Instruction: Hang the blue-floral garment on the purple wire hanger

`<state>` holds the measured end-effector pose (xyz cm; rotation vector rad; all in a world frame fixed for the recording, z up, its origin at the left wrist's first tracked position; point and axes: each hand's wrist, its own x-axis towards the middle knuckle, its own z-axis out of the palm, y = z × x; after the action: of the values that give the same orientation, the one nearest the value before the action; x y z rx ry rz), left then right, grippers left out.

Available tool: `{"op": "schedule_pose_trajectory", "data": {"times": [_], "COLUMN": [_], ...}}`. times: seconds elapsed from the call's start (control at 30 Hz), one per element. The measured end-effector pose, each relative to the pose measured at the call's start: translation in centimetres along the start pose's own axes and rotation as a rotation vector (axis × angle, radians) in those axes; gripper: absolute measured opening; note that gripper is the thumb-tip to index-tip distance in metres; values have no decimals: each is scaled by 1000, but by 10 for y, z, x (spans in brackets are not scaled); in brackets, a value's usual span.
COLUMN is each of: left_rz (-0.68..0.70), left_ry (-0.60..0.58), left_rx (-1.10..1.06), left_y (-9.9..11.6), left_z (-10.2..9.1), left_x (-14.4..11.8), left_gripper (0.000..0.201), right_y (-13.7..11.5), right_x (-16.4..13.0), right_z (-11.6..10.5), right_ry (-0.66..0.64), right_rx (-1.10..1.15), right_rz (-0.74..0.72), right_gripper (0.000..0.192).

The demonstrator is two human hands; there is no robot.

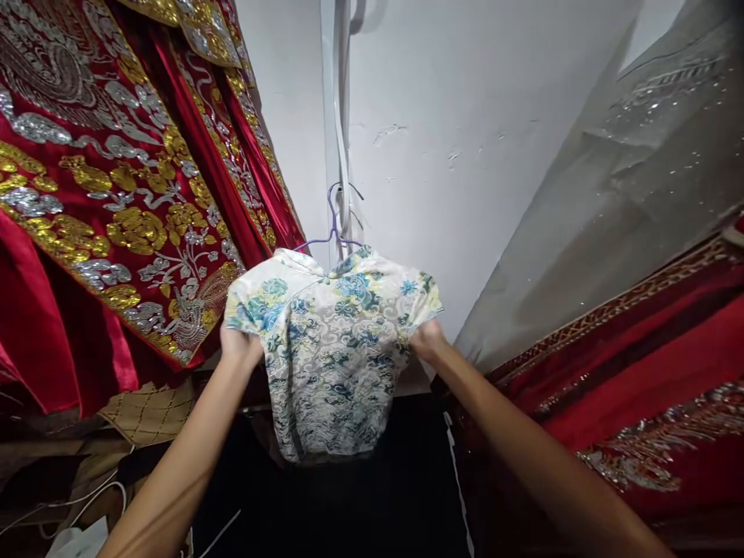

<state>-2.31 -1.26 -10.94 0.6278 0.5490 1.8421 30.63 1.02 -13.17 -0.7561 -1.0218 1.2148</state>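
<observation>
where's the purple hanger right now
In the head view the purple hanger sits centre frame against the white wall, inside the collar of the floral dress that the left hand and right hand hold by its sleeves.

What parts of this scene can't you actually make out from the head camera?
- Fingers of the left hand and right hand: tucked behind the sleeves of the floral dress.
- What the purple hanger hooks onto: lost against the white strip on the wall.
- Red robe and grey garment: cut off by the picture edges.
- Space under the dress: too dark to read.
</observation>
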Motion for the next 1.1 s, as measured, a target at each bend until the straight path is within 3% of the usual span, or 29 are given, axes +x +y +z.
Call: {"op": "schedule_pose_trajectory", "data": {"times": [0.1,0.23,0.4,0.5,0.57,0.63,0.7,0.77,0.83,0.87,0.93,1.0,1.1], "left_rz": [121,412,509,599,633,607,540,504,537,558,525,375,160], "left_ry": [-19,-11,-123,-195,-235,-247,-232,-181,-121,-104,-122,-218,-385], "left_rx": [173,610,1066,1296,1407,1421,1297,1111,943,858,667,487,362], "left_y": [23,50,75,82,81,75,64,52,41,35,26,18,12], "left_z": [7,19,32,41,42,37,30,28,33,40,59,82,111], "left_x": [-4,2,6,1,-1,-2,-4,-10,-18,-23,-35,-51,-75], "left_gripper": [46,34,35,39,47,43,35,42,54,59,67,67,61], "right_y": [-13,-50,-101,-116,-118,-118,-118,-115,-104,-94,-66,-33,4], "right_x": [12,25,42,26,-6,-47,-84,-105,-106,-101,-87,-73,-64], "right_z": [-17,-26,3,35,56,72,81,84,84,85,89,95,101], "right_ry": [-48,12,16,-91,-208,-446,-756,-1064,-1159,-1108,-887,-724,-489], "right_rx": [88,32,17,-30,-83,-200,-314,-431,-587,-686,-882,-1062,-1147], "right_rz": [50,-63,-168,-232,-215,-147,-71,-94,-192,-264,-455,-698,-988], "right_gripper": [58,32,33,38,44,45,39,48,59,64,80,104,113]}}
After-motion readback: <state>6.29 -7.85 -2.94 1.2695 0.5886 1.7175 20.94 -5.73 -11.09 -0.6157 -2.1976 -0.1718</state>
